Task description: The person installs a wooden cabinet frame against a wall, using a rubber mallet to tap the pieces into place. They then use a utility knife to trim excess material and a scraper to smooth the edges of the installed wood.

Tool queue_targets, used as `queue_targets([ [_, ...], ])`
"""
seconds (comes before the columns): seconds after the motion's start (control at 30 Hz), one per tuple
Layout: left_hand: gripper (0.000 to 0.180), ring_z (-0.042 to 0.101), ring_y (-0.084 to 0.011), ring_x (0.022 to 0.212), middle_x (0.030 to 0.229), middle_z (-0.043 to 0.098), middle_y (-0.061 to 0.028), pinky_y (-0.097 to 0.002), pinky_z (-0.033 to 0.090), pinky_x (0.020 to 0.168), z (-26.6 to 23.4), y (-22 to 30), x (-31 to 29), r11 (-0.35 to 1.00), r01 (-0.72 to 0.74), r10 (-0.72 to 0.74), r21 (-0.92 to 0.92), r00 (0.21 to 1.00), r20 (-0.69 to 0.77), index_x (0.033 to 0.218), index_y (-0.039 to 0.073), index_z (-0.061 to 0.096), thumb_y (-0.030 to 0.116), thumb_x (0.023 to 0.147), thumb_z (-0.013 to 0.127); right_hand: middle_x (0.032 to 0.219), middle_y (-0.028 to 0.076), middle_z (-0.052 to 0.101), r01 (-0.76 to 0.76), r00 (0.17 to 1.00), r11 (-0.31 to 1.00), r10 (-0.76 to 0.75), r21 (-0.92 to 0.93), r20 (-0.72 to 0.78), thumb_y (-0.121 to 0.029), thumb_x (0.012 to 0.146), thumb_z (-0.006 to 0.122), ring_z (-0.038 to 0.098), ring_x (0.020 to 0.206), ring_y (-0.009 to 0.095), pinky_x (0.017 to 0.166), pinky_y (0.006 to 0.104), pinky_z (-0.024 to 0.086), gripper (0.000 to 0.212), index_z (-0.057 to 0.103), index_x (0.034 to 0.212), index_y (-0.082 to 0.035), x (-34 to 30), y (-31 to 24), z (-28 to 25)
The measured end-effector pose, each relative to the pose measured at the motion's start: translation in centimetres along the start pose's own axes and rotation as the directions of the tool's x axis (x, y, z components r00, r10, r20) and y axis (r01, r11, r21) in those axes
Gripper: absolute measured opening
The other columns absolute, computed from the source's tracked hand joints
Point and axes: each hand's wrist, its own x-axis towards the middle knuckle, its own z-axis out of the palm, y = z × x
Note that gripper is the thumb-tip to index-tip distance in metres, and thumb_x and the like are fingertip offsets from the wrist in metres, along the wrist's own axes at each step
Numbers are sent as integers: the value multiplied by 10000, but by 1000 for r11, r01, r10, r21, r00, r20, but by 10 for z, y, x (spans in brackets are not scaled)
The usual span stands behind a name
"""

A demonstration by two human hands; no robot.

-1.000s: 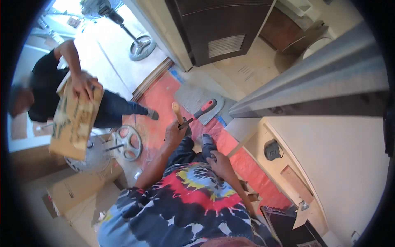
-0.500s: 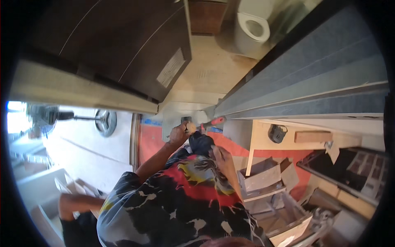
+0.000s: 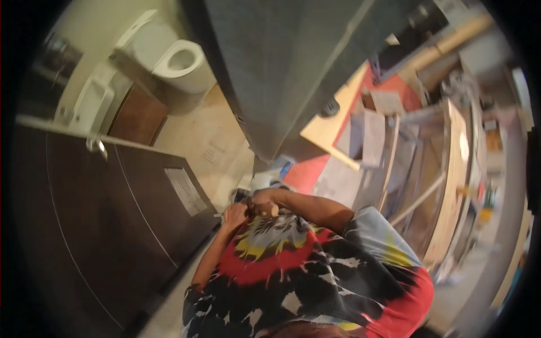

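Note:
Both hands are together in front of my patterned shirt point(image 3: 293, 253), close to the foot of the dark door frame. My right hand point(image 3: 264, 201) is closed around a tool with a pale tan, rounded handle end point(image 3: 275, 210) sticking out below the fingers; the rest of it is hidden. My left hand point(image 3: 235, 214) is right beside it, fingers curled in against a dark shape. Blur and the overlap of the hands hide what the left fingers grip, if anything.
A brown door point(image 3: 112, 208) stands at the left and a thick dark frame point(image 3: 265, 73) rises ahead. Beyond the doorway are a toilet point(image 3: 180, 62) and a basin point(image 3: 90, 101). Wooden boxes point(image 3: 445, 186) and a pale board point(image 3: 332, 127) with a tape measure point(image 3: 328, 107) lie at the right.
My view has swung right, so the toilet and door now lie further left. My right hand has come over to the left one. The tan-ended tool, earlier at my left hand, is in the right.

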Motion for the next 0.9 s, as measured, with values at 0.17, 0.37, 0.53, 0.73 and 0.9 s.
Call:
queue_targets([
  [0.17,598,712,-397,837,885,703,-255,-520,555,734,-55,-11,-7,995,24,-64,101,904,422,1502,46,292,115,928,443,646,15,555,263,819,852,51,453,-571,-158,883,624,550,541,139,466,295,454,158,626,950,-15,-65,-32,81],
  [0.37,374,671,-464,931,943,689,-288,-558,529,791,-33,-105,-52,998,-57,51,-6,827,559,1207,9,581,281,965,490,718,15,555,797,277,548,40,253,-960,-118,909,589,546,561,109,467,290,435,333,533,1218,-6,-130,-39,171],
  [0.53,409,649,-493,920,933,675,-302,-565,512,776,-59,-119,-52,1000,1,-19,30,806,592,990,-4,682,385,947,565,899,221,631,400,-435,889,-32,-225,-900,-127,949,570,630,820,406,723,471,501,404,458,1320,-15,-134,-32,141],
  [0.73,488,646,-515,880,879,659,-330,-580,515,763,-29,-165,-54,989,110,-143,97,873,466,905,-34,694,430,962,553,932,270,613,111,-568,922,-248,-371,-785,-112,955,589,637,908,458,749,509,488,442,443,1368,-51,-172,-62,101],
  [0.9,566,628,-499,707,691,609,-307,-556,489,622,-14,-175,-65,992,127,-124,19,911,393,706,-59,663,471,902,640,900,243,625,121,-494,930,-247,-347,-833,-100,960,575,640,860,450,686,506,487,427,441,1362,-51,-162,-70,83],
])
